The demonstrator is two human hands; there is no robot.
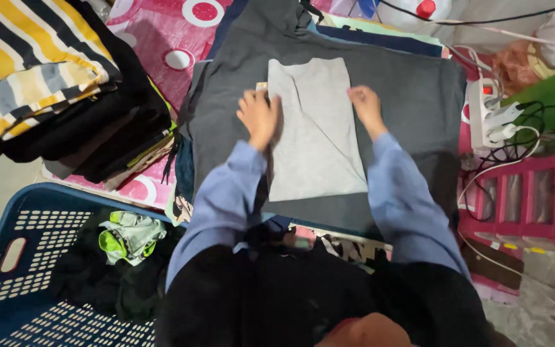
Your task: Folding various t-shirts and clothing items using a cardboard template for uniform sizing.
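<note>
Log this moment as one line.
left hand flat on folded light-grey cloth, left edge | right hand flat on its right edge | cloth on dark-grey garment | blue laundry basket left

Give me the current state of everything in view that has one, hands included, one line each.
light grey garment: folded into a rectangle, lying flat on dark grey cloth.
left hand: pressing flat on the garment's left edge.
right hand: flat on its right edge.
blue laundry basket: partly filled with dark clothes.
clothes stack: folded, piled.
power strip: plugs inserted.
</note>
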